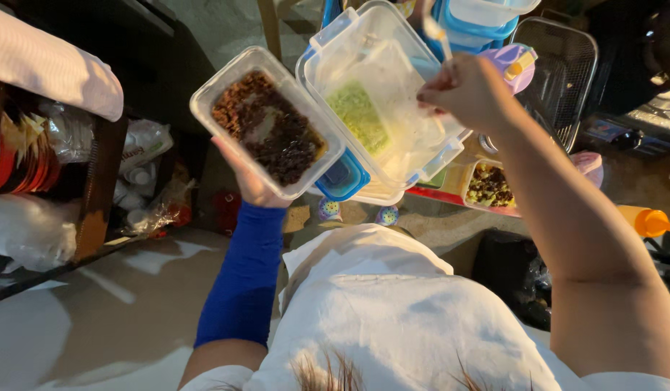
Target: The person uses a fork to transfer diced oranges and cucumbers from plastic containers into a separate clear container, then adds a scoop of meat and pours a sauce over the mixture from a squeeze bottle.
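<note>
Much of what you hold is only half visible. Your left hand (pixel 249 181) sits under the clear tub of dark filling (pixel 268 123), so only the heel of the palm and the thumb edge show below its near rim; the fingers are hidden beneath it. You can tell the grip is closed on the tub, supporting it from below. Your blue sleeve (pixel 242 279) runs down from that wrist.

Your right hand (pixel 467 88) is a closed fist, seen from the back, its grip pinched on a thin pale utensil handle (pixel 436 30). The handle's top is blurred and its lower end is lost behind the knuckles, so what kind of utensil it is cannot be told.

The tub of dark filling is held up in front of your chest, its long axis running from upper left to lower right, its open face turned up toward you. Just beside it, touching or overlapping at its right corner, is a larger clear tub with blue clips (pixel 382 108), holding a green filling under a cloudy film; how it is held up is hidden.

Below, partly covered by your forearm, a small tub of mixed filling (pixel 488 186) rests on the bench (pixel 632 181). A wire basket (pixel 559 69) is cut off at the top edge.
</note>
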